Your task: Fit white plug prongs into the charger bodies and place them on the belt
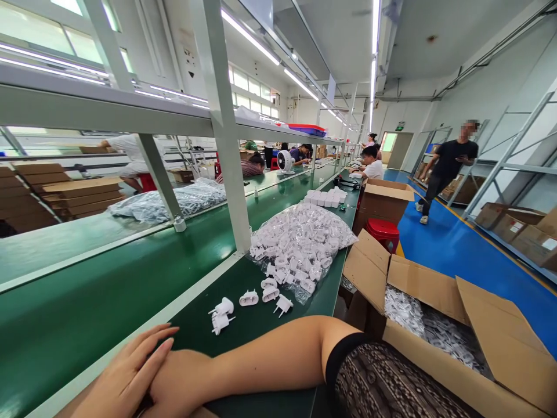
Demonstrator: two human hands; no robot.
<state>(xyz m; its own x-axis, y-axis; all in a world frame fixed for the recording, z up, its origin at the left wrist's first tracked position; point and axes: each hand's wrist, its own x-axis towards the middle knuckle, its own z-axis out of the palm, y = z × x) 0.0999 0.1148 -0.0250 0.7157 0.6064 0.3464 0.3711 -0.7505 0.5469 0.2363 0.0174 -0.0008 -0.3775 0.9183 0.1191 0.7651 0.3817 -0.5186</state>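
My left hand [134, 364] lies at the lower left, fingers stretched out and slightly apart, resting over the back of my right hand. My right hand [185, 374] is beneath it, its fingers hidden from view; the bare forearm runs right to a black lace sleeve. Just beyond the hands, several loose white plug adapters [249, 298] with metal pins lie on the green bench [191, 325]. Farther along, a clear plastic bag [304, 235] spills more of these white plug pieces. Neither hand touches any plug.
On the right stands an open cardboard box [439, 290] with bagged white parts. Behind it are a red stool [383, 231] and another carton [385, 200]. A grey post [228, 145] rises at the bench's left edge. A person [452, 159] is in the blue aisle; others sit farther along.
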